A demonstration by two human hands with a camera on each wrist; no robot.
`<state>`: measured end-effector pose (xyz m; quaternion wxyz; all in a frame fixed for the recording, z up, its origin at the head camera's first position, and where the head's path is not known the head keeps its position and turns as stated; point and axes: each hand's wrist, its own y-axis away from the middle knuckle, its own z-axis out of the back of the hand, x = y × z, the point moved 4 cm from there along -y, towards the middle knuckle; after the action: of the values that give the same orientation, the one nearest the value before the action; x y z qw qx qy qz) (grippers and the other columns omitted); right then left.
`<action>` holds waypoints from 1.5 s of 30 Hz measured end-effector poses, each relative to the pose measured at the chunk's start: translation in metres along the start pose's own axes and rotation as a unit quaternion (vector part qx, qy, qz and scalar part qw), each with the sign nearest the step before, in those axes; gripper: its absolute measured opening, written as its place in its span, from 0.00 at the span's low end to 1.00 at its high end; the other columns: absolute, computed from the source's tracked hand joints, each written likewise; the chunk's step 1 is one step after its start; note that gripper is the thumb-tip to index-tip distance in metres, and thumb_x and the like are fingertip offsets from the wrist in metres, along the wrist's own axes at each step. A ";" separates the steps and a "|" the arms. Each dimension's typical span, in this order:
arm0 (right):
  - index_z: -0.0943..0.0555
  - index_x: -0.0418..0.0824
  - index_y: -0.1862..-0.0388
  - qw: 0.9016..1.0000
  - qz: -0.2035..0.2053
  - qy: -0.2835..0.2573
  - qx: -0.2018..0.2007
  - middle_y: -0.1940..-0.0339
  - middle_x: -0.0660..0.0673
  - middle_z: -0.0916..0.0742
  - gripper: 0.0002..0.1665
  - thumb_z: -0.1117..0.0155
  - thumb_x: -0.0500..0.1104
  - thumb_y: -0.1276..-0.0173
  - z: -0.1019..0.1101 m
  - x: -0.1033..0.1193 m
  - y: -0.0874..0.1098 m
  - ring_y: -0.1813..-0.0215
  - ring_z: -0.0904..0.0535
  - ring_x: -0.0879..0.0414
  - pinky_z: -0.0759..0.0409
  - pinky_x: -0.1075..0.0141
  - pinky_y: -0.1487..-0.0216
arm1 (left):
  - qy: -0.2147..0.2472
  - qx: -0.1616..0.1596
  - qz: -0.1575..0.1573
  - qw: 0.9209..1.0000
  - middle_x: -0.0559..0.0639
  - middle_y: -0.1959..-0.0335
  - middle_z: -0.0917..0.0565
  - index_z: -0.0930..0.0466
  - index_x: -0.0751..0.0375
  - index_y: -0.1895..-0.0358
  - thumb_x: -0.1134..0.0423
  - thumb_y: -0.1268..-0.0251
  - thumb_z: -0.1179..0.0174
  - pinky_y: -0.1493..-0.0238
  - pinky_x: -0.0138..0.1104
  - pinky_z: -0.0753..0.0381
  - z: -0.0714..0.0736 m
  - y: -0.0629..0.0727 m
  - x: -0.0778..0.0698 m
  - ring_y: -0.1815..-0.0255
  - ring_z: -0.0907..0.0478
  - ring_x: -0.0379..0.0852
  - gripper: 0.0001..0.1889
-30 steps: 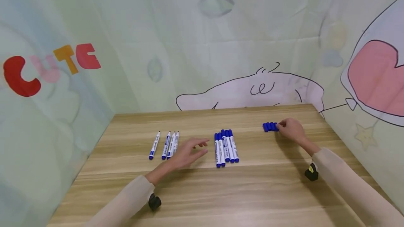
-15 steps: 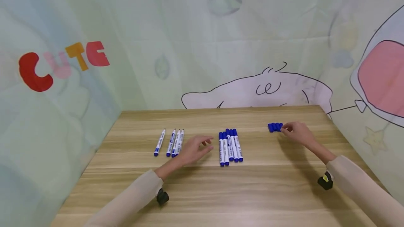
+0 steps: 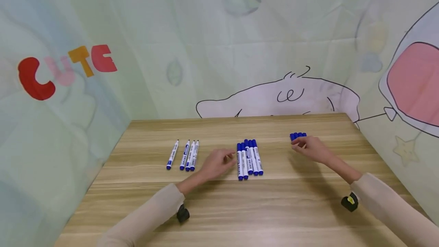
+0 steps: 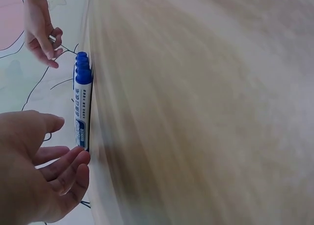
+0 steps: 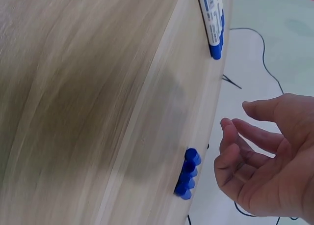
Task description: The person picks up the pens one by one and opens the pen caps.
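Several capped white markers with blue caps (image 3: 248,158) lie side by side in a row mid-table. My left hand (image 3: 218,163) hovers just left of that row, fingers relaxed and holding nothing; its fingertips come near the lower end of the nearest marker (image 4: 82,107) in the left wrist view. Toward the back right, several loose blue marker caps (image 3: 297,135) sit in a short row. Over their near side is my right hand (image 3: 313,149), fingers loosely bent with nothing between them. The right wrist view shows the caps (image 5: 188,173) apart from the fingers.
Several uncapped markers (image 3: 185,155), dark tips pointing away, lie left of my left hand. A wood-grain table (image 3: 240,209) holds everything. A printed cloth (image 3: 164,41) stands along its back and sides.
My right hand has let go of the rightmost cap and drawn back toward the near left, in front of the caps. My left hand has shifted slightly right, closer to the capped markers.
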<state>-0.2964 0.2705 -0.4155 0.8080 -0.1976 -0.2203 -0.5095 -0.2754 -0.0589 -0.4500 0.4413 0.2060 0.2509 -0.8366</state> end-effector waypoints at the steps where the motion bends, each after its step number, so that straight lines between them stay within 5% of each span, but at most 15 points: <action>1: 0.17 0.25 0.49 1.000 0.006 -0.002 0.000 0.66 0.37 0.10 0.16 0.37 0.39 0.25 -0.001 0.002 -0.001 0.68 0.18 0.57 0.22 0.70 0.71 | 0.000 -0.001 0.004 1.000 0.60 0.56 0.11 0.18 0.70 0.43 0.64 0.31 0.35 0.58 0.34 0.15 -0.001 -0.001 0.000 0.62 0.15 0.49 0.18; 12: 0.18 0.28 0.44 0.997 0.024 -0.069 0.003 0.53 0.35 0.11 0.17 0.37 0.39 0.25 -0.016 0.006 -0.004 0.53 0.14 0.46 0.14 0.62 0.51 | -0.003 0.005 0.008 1.000 0.51 0.68 0.13 0.16 0.59 0.64 0.59 0.32 0.33 0.74 0.25 0.26 -0.017 -0.007 -0.006 0.77 0.28 0.34 0.07; 23: 0.19 0.29 0.41 0.993 0.006 -0.119 0.011 0.50 0.34 0.11 0.20 0.37 0.41 0.24 -0.025 0.006 -0.004 0.51 0.13 0.47 0.17 0.74 0.56 | -0.017 -0.011 0.033 0.999 0.50 0.69 0.16 0.17 0.60 0.66 0.57 0.39 0.28 0.74 0.26 0.30 -0.022 -0.005 -0.009 0.76 0.30 0.35 0.11; 29: 0.20 0.29 0.40 0.991 -0.002 -0.134 0.019 0.49 0.33 0.11 0.19 0.38 0.40 0.23 -0.027 0.011 -0.002 0.52 0.13 0.48 0.17 0.73 0.57 | -0.026 -0.012 0.057 0.998 0.48 0.72 0.18 0.18 0.59 0.68 0.55 0.41 0.26 0.77 0.26 0.35 -0.019 -0.004 -0.011 0.78 0.33 0.36 0.13; 36: 0.21 0.27 0.40 0.987 -0.001 -0.157 0.020 0.49 0.31 0.12 0.20 0.39 0.39 0.23 -0.028 0.014 -0.002 0.53 0.13 0.46 0.12 0.57 0.55 | -0.051 -0.008 0.080 0.995 0.47 0.71 0.17 0.17 0.58 0.67 0.57 0.47 0.25 0.78 0.26 0.34 -0.015 -0.004 -0.006 0.77 0.33 0.36 0.12; 45: 0.20 0.27 0.40 0.988 -0.006 -0.155 0.018 0.49 0.32 0.12 0.19 0.38 0.38 0.24 -0.028 0.009 -0.003 0.54 0.13 0.48 0.12 0.62 0.56 | -0.050 0.001 0.103 0.993 0.41 0.82 0.26 0.16 0.58 0.68 0.59 0.46 0.26 0.82 0.26 0.42 -0.008 -0.001 0.002 0.82 0.37 0.35 0.10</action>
<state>-0.2915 0.2475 -0.4339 0.7643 -0.2586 -0.3532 -0.4736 -0.2764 -0.0549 -0.4569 0.5366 0.1894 0.2052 -0.7963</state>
